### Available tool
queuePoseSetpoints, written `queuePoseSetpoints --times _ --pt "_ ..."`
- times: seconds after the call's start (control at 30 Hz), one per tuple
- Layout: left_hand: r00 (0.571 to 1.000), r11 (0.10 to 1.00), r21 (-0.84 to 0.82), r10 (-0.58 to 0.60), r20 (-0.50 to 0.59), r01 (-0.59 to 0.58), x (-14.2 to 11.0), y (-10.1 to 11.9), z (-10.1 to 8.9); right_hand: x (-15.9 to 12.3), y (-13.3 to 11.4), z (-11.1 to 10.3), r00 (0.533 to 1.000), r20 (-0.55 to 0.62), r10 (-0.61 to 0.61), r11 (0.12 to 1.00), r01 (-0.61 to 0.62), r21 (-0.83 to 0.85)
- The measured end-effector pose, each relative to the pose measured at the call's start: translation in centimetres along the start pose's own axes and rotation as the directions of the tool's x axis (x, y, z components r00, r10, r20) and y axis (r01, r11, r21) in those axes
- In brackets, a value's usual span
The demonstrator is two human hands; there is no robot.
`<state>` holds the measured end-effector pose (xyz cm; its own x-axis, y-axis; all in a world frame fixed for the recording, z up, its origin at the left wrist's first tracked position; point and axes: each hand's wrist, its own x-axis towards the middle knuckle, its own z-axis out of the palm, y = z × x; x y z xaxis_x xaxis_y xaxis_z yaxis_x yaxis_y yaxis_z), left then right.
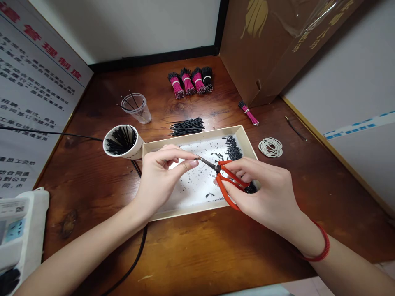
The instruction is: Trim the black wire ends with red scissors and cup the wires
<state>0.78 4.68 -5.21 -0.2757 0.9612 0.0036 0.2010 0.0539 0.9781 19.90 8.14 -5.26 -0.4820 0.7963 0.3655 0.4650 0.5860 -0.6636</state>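
"Well, where are my fingers?"

"Your left hand (pixel 160 179) has its fingertips (pixel 193 163) pinched together, anything held too fine to tell, beside the tips of the red-handled scissors (pixel 226 181) gripped in your right hand (pixel 262 191), above a tray (pixel 188 212); black wire offcuts (pixel 233 149) lie just past them."

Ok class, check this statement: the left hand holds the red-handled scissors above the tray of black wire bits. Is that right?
No: the scissors are in the right hand, not the left hand, as the head view shows. They are above the tray of black wire bits, as stated.
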Motion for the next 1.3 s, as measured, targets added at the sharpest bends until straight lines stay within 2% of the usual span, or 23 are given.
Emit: queuePoseSetpoints --times 0.17,0.47,0.87,1.3 --pt "1.0 1.0 -0.01 0.013 -0.003 -0.013 0.0 -0.12 -0.06 -0.14 0.06 0.06 1.0 -0.01 -0.028 1.0 0.028 -0.013" --pt "1.0 1.0 -0.01 -0.001 -0.003 0.0 0.02 -0.14 -0.05 -0.17 0.29 0.16 0.999 -0.032 -0.006 0.999 0.005 -0.031" --pt "0.999 1.0 -0.016 0.026 0.018 -0.026 0.02 -0.15 0.0 -0.22 0.3 0.28 0.998 -0.03 -0.049 0.999 0.048 -0.016" --pt "0.999 0.999 -0.016 0.042 0.033 -0.042 0.01 -0.32 -0.07 -0.06 0.29 0.19 0.999 -0.011 -0.038 0.999 0.038 -0.013"
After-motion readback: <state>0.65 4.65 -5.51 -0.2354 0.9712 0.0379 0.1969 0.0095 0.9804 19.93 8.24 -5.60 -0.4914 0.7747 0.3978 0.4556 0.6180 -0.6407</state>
